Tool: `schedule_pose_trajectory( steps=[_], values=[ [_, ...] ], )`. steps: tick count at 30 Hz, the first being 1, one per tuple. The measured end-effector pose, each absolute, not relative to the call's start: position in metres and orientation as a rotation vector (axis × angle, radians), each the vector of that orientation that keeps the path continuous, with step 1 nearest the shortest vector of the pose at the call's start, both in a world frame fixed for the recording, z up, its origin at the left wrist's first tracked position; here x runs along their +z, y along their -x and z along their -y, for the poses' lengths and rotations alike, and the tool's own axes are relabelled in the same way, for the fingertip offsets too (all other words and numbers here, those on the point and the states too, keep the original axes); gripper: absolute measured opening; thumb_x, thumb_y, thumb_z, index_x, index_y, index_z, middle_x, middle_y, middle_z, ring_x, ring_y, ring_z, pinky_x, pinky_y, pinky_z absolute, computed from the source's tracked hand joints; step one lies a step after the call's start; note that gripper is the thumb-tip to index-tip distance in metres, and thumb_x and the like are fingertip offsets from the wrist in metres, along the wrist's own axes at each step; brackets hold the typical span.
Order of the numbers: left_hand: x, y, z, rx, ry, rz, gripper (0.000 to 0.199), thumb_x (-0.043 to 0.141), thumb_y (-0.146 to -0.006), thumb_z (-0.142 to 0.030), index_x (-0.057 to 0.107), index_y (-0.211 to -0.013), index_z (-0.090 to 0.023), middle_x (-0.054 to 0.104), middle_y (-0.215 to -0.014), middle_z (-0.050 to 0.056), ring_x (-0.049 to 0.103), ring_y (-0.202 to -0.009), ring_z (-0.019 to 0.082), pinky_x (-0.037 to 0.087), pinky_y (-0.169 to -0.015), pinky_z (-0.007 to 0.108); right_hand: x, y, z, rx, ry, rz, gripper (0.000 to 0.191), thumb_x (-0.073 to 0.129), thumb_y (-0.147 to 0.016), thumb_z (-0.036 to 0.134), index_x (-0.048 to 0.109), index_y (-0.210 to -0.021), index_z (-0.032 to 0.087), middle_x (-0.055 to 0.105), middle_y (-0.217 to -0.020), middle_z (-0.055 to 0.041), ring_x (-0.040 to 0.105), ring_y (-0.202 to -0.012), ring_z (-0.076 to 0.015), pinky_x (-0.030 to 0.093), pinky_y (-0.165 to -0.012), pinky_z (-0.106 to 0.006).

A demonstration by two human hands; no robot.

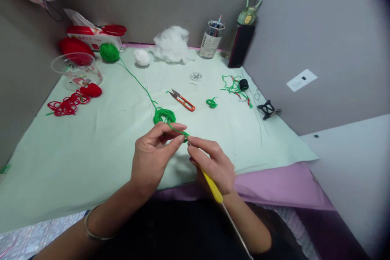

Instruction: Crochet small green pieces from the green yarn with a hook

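Observation:
My left hand (154,152) pinches a small piece of green yarn work (184,135) between thumb and fingers. Against that piece, my right hand (215,164) grips a crochet hook with a yellow handle (212,185); its metal shaft runs down toward my lap, and the working tip is hidden by the fingers. Green yarn passes over the left fingers from a loose coil (164,116) just beyond them. The strand continues back to a green yarn ball (109,53).
Orange thread snips (183,100) and a small green crocheted piece (211,102) lie ahead. Left are red yarn (68,103) and a clear plastic cup (74,67). At the back sit a white yarn ball (141,57), stuffing (173,44), a pen jar (211,40) and a phone (241,46).

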State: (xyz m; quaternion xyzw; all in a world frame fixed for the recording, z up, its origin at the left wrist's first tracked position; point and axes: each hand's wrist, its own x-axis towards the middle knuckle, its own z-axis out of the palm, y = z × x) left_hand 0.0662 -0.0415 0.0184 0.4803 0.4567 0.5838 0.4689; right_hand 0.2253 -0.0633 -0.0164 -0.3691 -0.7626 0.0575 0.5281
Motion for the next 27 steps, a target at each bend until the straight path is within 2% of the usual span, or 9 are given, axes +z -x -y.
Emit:
schedule_pose_trajectory(
  steps=[4, 7, 9, 12, 15, 19, 22, 25, 27],
  values=[
    [0.016, -0.063, 0.039, 1.445, -1.078, -1.089, 0.016, 0.084, -0.085, -0.016, 0.083, -0.092, -0.03, 0.079, -0.093, -0.004, 0.071, -0.084, 0.012, 0.058, -0.084, 0.025, -0.015, -0.223, 0.061, -0.014, 0.834, 1.825, 0.049, 0.066, -0.096, 0.004, 0.066, -0.141, 0.025, 0.08, -0.123, -0.0135, 0.079, -0.107, -0.0242, 0.07, -0.083, -0.035],
    [0.016, -0.062, 0.04, 1.483, -1.155, -1.11, 0.018, 0.082, -0.085, -0.012, 0.082, -0.09, -0.029, 0.08, -0.098, -0.003, 0.071, -0.087, 0.012, 0.058, -0.088, 0.026, -0.009, -0.222, 0.064, 0.007, 0.859, 1.821, 0.046, 0.068, -0.093, 0.0, 0.069, -0.135, 0.019, 0.079, -0.122, -0.0161, 0.078, -0.112, -0.0244, 0.07, -0.088, -0.036],
    [0.015, -0.062, 0.042, 1.522, -1.26, -1.128, 0.022, 0.08, -0.086, -0.009, 0.083, -0.094, -0.03, 0.079, -0.099, -0.003, 0.071, -0.09, 0.013, 0.057, -0.091, 0.028, -0.007, -0.222, 0.066, 0.01, 0.863, 1.824, 0.046, 0.067, -0.094, 0.001, 0.068, -0.136, 0.02, 0.079, -0.123, -0.0155, 0.078, -0.111, -0.0237, 0.07, -0.086, -0.036],
    [0.012, -0.061, 0.045, 1.614, -1.5, -1.14, 0.034, 0.078, -0.086, -0.005, 0.083, -0.106, -0.032, 0.077, -0.098, -0.002, 0.069, -0.093, 0.015, 0.055, -0.091, 0.032, -0.005, -0.219, 0.065, 0.091, 0.864, 1.761, 0.042, 0.065, -0.097, 0.005, 0.068, -0.134, 0.024, 0.08, -0.119, -0.0118, 0.08, -0.102, -0.0211, 0.071, -0.08, -0.034],
    [0.011, -0.06, 0.048, 1.676, -1.657, -1.109, 0.042, 0.077, -0.086, -0.001, 0.082, -0.113, -0.032, 0.078, -0.099, -0.001, 0.069, -0.095, 0.017, 0.054, -0.09, 0.034, -0.003, -0.212, 0.062, 0.324, 0.821, 1.524, 0.033, 0.062, -0.099, 0.007, 0.072, -0.125, 0.026, 0.081, -0.108, -0.0069, 0.08, -0.088, -0.0178, 0.069, -0.073, -0.033],
    [0.017, -0.061, 0.047, 1.546, -1.394, -1.103, 0.03, 0.079, -0.088, -0.01, 0.083, -0.109, -0.031, 0.077, -0.1, 0.0, 0.07, -0.094, 0.017, 0.055, -0.091, 0.034, 0.001, -0.208, 0.06, 0.469, 0.824, 1.346, 0.028, 0.061, -0.1, 0.009, 0.074, -0.118, 0.027, 0.079, -0.099, -0.0035, 0.076, -0.077, -0.0159, 0.067, -0.07, -0.034],
    [0.021, -0.064, 0.042, 1.416, -1.117, -1.053, 0.018, 0.084, -0.087, -0.019, 0.084, -0.102, -0.03, 0.077, -0.096, 0.0, 0.07, -0.088, 0.015, 0.057, -0.088, 0.03, 0.002, -0.214, 0.062, 0.357, 0.851, 1.507, 0.036, 0.063, -0.097, 0.005, 0.074, -0.124, 0.027, 0.08, -0.106, -0.0058, 0.078, -0.087, -0.0186, 0.068, -0.074, -0.035],
    [0.02, -0.065, 0.037, 1.364, -0.954, -0.999, 0.018, 0.087, -0.084, -0.022, 0.084, -0.101, -0.028, 0.075, -0.089, -0.001, 0.068, -0.086, 0.014, 0.056, -0.085, 0.026, -0.003, -0.218, 0.064, 0.083, 0.866, 1.74, 0.048, 0.068, -0.094, 0.006, 0.07, -0.137, 0.027, 0.078, -0.122, -0.0113, 0.078, -0.104, -0.0242, 0.069, -0.082, -0.037],
    [0.02, -0.066, 0.036, 1.319, -0.87, -0.955, 0.02, 0.088, -0.083, -0.022, 0.084, -0.102, -0.027, 0.072, -0.085, -0.001, 0.066, -0.083, 0.012, 0.055, -0.081, 0.023, -0.006, -0.218, 0.065, -0.022, 0.894, 1.795, 0.053, 0.07, -0.094, 0.006, 0.068, -0.142, 0.028, 0.076, -0.126, -0.0121, 0.077, -0.108, -0.0267, 0.068, -0.086, -0.039]
  ],
)
